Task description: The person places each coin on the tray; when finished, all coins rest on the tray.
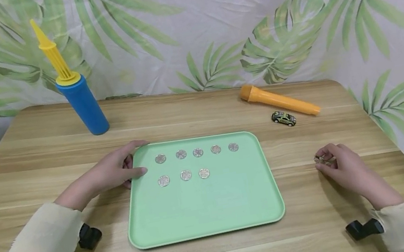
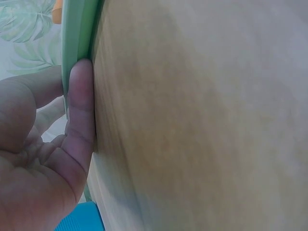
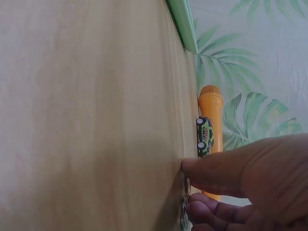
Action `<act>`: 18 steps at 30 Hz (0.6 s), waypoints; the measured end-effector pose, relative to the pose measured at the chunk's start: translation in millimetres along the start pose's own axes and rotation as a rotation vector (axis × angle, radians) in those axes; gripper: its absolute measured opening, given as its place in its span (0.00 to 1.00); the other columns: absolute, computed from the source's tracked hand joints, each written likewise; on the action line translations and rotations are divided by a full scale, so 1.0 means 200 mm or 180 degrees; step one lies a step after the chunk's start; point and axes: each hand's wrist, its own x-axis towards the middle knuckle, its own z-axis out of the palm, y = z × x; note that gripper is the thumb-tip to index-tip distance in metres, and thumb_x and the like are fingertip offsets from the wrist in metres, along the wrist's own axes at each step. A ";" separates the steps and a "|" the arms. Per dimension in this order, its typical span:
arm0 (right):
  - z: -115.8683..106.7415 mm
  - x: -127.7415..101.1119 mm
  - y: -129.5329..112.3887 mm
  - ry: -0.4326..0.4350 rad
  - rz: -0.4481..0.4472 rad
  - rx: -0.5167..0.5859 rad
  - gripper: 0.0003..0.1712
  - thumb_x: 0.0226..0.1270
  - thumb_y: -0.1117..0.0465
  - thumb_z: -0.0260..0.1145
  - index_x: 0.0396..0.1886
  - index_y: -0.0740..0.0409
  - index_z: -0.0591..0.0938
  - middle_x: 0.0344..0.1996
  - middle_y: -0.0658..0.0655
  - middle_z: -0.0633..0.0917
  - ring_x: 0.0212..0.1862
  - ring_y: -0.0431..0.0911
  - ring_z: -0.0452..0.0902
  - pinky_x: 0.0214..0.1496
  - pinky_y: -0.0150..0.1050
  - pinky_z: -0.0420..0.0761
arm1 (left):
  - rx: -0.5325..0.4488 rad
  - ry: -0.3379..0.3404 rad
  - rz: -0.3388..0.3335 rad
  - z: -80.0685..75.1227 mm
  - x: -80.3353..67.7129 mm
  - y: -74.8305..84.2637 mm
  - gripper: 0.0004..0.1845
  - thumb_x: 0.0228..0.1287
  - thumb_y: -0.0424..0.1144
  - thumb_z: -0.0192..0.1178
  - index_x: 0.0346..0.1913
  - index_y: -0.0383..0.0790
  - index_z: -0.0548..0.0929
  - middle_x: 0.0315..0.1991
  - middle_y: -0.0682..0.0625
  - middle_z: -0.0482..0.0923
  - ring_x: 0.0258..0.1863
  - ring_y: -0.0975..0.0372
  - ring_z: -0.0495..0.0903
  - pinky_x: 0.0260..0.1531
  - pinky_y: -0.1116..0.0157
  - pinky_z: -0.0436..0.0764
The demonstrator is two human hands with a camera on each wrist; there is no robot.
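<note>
Wood-grain table [image 1: 199, 113] carries everything, with a leaf-printed cloth [image 1: 207, 17] hung behind it. Next in size, a mint-green tray [image 1: 205, 215] lies flat at the table's middle. Eight silver coins [image 1: 186, 175] sit on its far half: five in a back row and three in a nearer row under the left end of that row, each coin apart from the next.

Behind the tray to the left, a blue air pump [image 1: 81, 103] with a yellow handle stands upright. Behind it to the right, an orange tube [image 1: 278, 100] lies on its side, and a small toy car [image 1: 283, 118] sits just in front of it, close but not clearly touching.

At the tray's far left corner, the left hand [image 1: 112, 171] rests against the rim, fingers nearly straight and relaxed along the edge; the left wrist view shows a fingertip [image 2: 79, 91] pressed to the green rim [image 2: 77, 29], with nothing enclosed.

Well to the right of the tray, the right hand [image 1: 345, 166] lies on the table with its fingers curled, the grip narrow and pinching a few loose coins [image 1: 322, 160] at the fingertips. In the right wrist view the thumb [image 3: 216, 168] presses down over them against the wood.
</note>
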 end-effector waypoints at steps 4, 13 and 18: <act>-0.01 0.01 0.00 -0.0016 0.0004 0.0004 0.09 0.72 0.68 0.69 0.46 0.70 0.82 0.39 0.65 0.84 0.38 0.48 0.79 0.35 0.30 0.78 | 0.0015 -0.0013 0.0012 0.00 0.00 0.00 0.40 0.73 0.36 0.66 0.82 0.41 0.59 0.35 0.45 0.70 0.33 0.57 0.72 0.27 0.65 0.85; -0.05 0.05 0.02 -0.0239 0.0097 0.0034 0.10 0.71 0.64 0.70 0.43 0.69 0.82 0.35 0.61 0.86 0.36 0.44 0.78 0.34 0.29 0.76 | 0.0051 -0.0018 -0.0013 0.00 0.00 0.00 0.40 0.73 0.37 0.65 0.82 0.41 0.58 0.37 0.43 0.71 0.35 0.57 0.74 0.28 0.64 0.86; -0.06 0.05 0.04 -0.0340 0.0197 0.0068 0.13 0.72 0.62 0.71 0.43 0.68 0.81 0.35 0.60 0.86 0.36 0.44 0.77 0.33 0.29 0.76 | 0.0042 -0.0019 -0.0025 0.00 0.00 0.00 0.40 0.73 0.36 0.65 0.82 0.41 0.58 0.36 0.43 0.71 0.35 0.57 0.74 0.28 0.64 0.87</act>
